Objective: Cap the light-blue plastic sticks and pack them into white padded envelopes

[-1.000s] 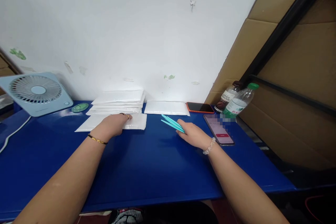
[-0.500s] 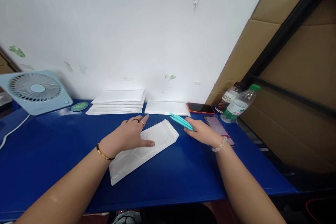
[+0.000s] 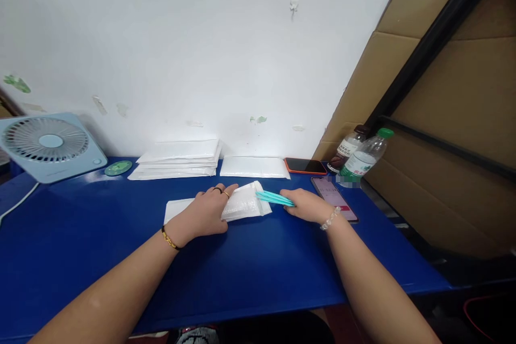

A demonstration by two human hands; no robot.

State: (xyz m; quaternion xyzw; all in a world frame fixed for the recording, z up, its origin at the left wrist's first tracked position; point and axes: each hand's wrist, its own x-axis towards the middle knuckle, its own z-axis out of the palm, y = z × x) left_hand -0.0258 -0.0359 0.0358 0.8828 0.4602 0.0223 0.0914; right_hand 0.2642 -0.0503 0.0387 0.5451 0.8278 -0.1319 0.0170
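Note:
My left hand (image 3: 210, 212) grips a white padded envelope (image 3: 245, 204) across its middle, fingers over the top and thumb along the near edge. The envelope lies nearly level on the blue table, its right end slightly raised. In my right hand (image 3: 304, 205) is a small bundle of thin teal sticks (image 3: 276, 198), their exact kind unclear. The sticks point left, and their tips overlap the envelope's right end. Whether the tips are inside the envelope's mouth, I cannot tell.
Behind my hands, a stack of white envelopes (image 3: 177, 160) and a single white envelope (image 3: 255, 166) lie along the wall. An orange-edged phone (image 3: 305, 166), another phone (image 3: 332, 196) and two bottles (image 3: 360, 164) (image 3: 346, 150) are at right. A blue fan (image 3: 52, 145) and a green disc (image 3: 118, 167) sit left.
The padded envelope has turned from slanting to nearly level, and my left hand has closed on it. The teal sticks have come to the envelope's right end.

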